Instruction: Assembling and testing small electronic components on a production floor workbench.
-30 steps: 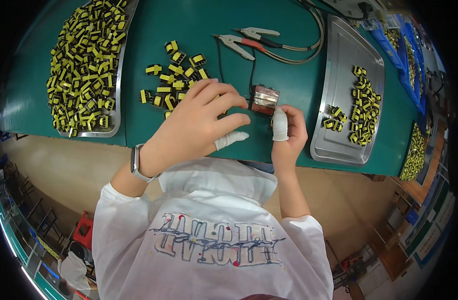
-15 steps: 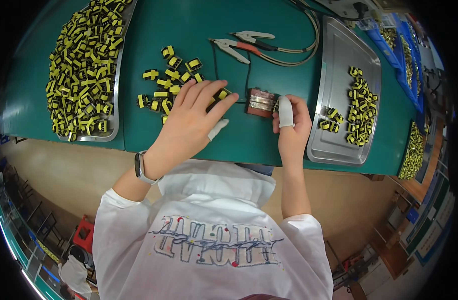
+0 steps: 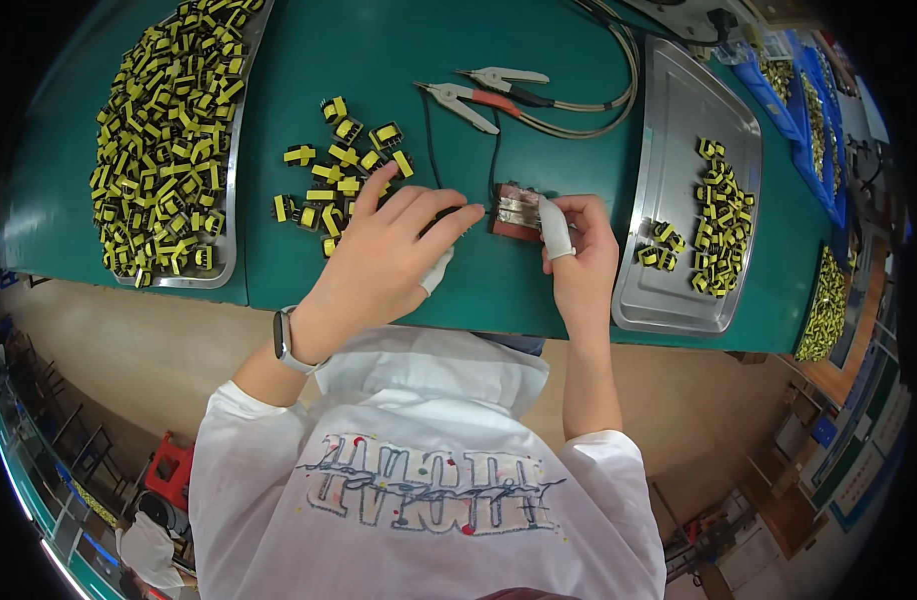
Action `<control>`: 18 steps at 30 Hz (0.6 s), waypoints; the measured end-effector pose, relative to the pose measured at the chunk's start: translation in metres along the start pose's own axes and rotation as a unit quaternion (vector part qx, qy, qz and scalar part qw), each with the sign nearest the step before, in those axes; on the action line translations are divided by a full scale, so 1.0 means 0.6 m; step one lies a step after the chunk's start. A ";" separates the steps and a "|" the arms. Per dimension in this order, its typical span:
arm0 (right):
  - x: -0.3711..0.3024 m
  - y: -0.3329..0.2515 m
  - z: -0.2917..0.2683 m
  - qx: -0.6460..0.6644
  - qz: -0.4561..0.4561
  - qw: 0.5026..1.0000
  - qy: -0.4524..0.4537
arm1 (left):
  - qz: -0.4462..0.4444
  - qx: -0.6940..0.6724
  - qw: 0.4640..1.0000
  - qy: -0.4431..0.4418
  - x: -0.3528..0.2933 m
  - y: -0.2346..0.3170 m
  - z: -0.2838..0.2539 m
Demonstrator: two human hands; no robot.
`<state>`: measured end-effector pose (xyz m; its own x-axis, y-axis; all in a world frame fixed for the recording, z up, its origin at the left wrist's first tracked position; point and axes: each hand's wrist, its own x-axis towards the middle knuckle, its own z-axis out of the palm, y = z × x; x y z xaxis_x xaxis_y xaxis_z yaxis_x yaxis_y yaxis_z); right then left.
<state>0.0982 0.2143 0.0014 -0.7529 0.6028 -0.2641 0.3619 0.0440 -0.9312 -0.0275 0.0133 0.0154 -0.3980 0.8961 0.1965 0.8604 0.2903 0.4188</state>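
My left hand is beside the loose pile of small yellow-and-black transformers. Its fingers are bent around a dark small piece, mostly hidden, that looks like one of these transformers. A white finger cot covers its thumb. At the reddish-brown block with metal strips, my right hand is closed, its white-cotted thumb at the block's right side. A small transformer, nearly all covered by the fingers, seems held there. Two dark wires run from the block to a pair of clip leads.
A metal tray heaped with transformers stands at left. Another metal tray, holding fewer, lies at right. Cables loop across the back of the green table. Blue bins stand at far right.
My right hand has shifted slightly left, and its thumb now overlaps the block's right side. My left hand has drawn slightly nearer to me, its fingers more bent.
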 end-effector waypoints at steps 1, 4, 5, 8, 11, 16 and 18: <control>0.001 -0.003 0.000 0.000 0.000 1.000 0.000 | 0.000 -0.021 1.000 0.000 0.003 0.003 0.000; 0.002 -0.009 0.000 0.006 0.033 0.999 0.003 | 0.008 -0.056 0.998 0.002 0.008 0.010 0.012; 0.002 -0.010 -0.001 0.032 0.037 0.999 -0.011 | 0.015 -0.070 0.997 0.002 0.009 0.011 0.016; 0.001 -0.002 -0.020 0.103 0.043 0.992 -0.052 | 0.020 -0.101 0.995 0.008 0.019 0.016 0.012; -0.013 -0.009 -0.025 0.215 0.065 0.967 -0.120 | 0.041 -0.148 0.988 0.009 0.021 0.017 -0.005; -0.035 -0.008 -0.001 0.370 0.123 0.876 -0.283 | 0.051 -0.172 0.977 0.117 0.015 0.030 0.005; -0.050 -0.029 0.013 0.385 0.155 0.869 -0.269 | 0.042 -0.202 0.967 0.148 0.015 0.031 0.013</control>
<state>0.1102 0.1895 0.0238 -0.9081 0.0217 -0.4183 0.2735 -0.7255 -0.6315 -0.0122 0.0293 0.0181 -0.4569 0.7584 0.4648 0.7230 0.0123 0.6907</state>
